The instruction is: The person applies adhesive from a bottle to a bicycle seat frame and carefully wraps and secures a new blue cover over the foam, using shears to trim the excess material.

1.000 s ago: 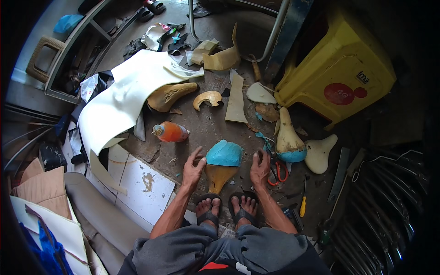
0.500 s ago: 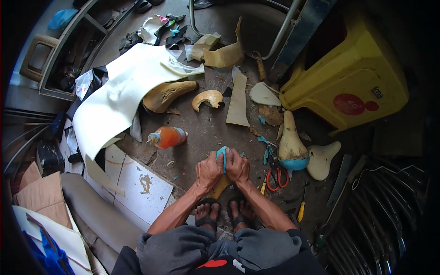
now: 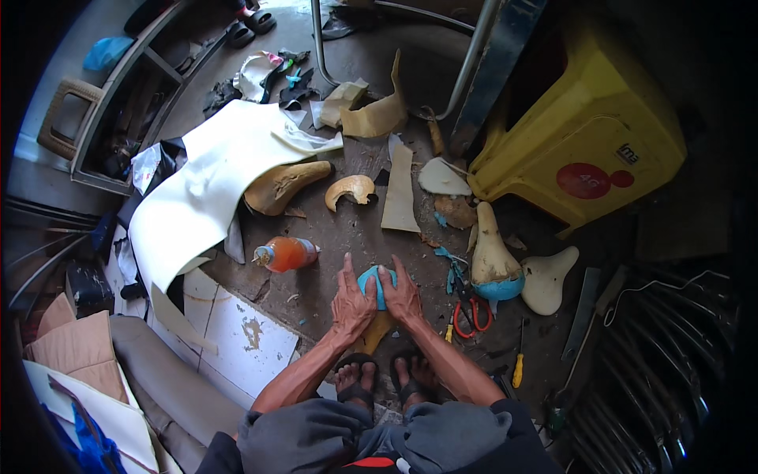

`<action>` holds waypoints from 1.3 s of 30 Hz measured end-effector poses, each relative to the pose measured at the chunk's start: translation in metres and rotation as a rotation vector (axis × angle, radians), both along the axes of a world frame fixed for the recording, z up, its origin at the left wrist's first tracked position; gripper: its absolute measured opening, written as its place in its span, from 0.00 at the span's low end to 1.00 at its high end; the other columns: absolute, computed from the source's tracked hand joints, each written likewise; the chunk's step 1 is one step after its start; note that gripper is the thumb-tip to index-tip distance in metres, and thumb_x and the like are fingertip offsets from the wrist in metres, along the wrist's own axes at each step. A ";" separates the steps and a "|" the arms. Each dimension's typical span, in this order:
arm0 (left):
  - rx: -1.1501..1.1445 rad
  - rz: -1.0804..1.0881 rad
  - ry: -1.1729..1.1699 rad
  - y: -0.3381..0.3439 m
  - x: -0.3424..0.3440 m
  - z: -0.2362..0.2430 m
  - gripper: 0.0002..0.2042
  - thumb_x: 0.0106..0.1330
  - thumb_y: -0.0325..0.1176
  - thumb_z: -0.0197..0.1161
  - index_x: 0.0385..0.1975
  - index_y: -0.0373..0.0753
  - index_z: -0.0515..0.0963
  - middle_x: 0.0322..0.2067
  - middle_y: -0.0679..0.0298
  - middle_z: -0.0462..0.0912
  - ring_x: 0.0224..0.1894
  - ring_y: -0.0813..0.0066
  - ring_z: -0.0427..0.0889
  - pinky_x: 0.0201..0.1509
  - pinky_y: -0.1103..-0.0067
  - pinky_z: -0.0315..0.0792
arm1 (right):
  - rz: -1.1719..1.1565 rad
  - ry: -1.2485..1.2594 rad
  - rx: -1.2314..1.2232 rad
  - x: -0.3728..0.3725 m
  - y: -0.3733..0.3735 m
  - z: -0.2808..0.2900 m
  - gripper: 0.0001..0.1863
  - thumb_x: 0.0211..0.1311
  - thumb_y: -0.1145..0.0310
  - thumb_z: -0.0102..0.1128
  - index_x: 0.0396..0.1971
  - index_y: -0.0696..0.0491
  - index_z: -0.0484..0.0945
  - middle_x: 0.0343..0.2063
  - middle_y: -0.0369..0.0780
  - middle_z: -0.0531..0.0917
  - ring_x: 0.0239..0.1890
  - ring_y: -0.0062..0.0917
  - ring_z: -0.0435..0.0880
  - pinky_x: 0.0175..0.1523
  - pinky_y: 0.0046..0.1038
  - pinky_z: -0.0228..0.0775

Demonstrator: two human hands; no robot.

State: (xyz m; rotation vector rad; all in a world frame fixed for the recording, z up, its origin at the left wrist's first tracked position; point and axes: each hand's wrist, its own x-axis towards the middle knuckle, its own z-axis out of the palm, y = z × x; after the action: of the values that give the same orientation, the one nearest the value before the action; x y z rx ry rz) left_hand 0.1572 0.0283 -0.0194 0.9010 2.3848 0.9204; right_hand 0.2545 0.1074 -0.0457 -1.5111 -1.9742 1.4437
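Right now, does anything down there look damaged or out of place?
Yes: the white tile left of the left hand has a rough brown patch, as if chipped. Farther out, a curved tan piece looks broken, its edge ragged.

A second ago my feed had the left hand [image 3: 353, 306] and right hand [image 3: 401, 299] apart at lower centre, flanking the saddle's blue cap [image 3: 380, 297]; now both have closed in on it. Half a second ago their fingers were curled over it — since then they have straightened toward the top of the frame, and the thin blue strip between them has widened. Less of the saddle's tan nose [image 3: 375, 335] shows than at first. Right of centre, a yellow tool handle [image 3: 449, 333] has come into sight beside the red-handled scissors [image 3: 474, 314]. My view has shifted too — the orange bottle [image 3: 290, 254] sits lower.
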 end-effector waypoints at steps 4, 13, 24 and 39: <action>0.107 -0.155 0.478 -0.011 -0.015 0.015 0.28 0.72 0.41 0.54 0.69 0.38 0.63 0.62 0.44 0.70 0.63 0.45 0.69 0.65 0.57 0.62 | -0.049 0.033 -0.007 -0.003 0.011 0.022 0.36 0.72 0.43 0.45 0.66 0.58 0.64 0.62 0.58 0.71 0.66 0.53 0.68 0.66 0.43 0.63; 0.116 -0.247 0.320 -0.015 -0.007 -0.007 0.22 0.71 0.41 0.54 0.59 0.36 0.75 0.48 0.46 0.82 0.41 0.49 0.86 0.40 0.65 0.81 | 0.059 -0.012 -0.140 -0.014 0.010 0.013 0.30 0.74 0.45 0.43 0.59 0.55 0.76 0.52 0.53 0.82 0.56 0.49 0.79 0.60 0.41 0.70; 0.020 -0.265 0.171 -0.017 -0.022 -0.018 0.16 0.70 0.44 0.55 0.44 0.38 0.80 0.27 0.51 0.84 0.26 0.50 0.85 0.28 0.64 0.79 | 0.206 0.023 -0.373 -0.022 0.013 0.008 0.33 0.71 0.42 0.49 0.63 0.52 0.73 0.49 0.57 0.82 0.56 0.50 0.80 0.58 0.39 0.72; 0.058 -0.043 -0.218 -0.014 -0.040 -0.018 0.29 0.74 0.45 0.51 0.69 0.34 0.61 0.56 0.42 0.76 0.59 0.48 0.77 0.62 0.64 0.70 | -0.035 0.294 -0.463 -0.006 0.019 -0.030 0.39 0.74 0.36 0.35 0.61 0.59 0.71 0.48 0.50 0.84 0.53 0.39 0.82 0.59 0.33 0.69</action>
State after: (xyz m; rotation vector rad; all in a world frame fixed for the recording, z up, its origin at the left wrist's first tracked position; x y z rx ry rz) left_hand 0.1176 0.0146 -0.0372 0.8246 2.1564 1.0198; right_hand 0.2485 0.1260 -0.0753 -1.3799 -1.5024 2.0732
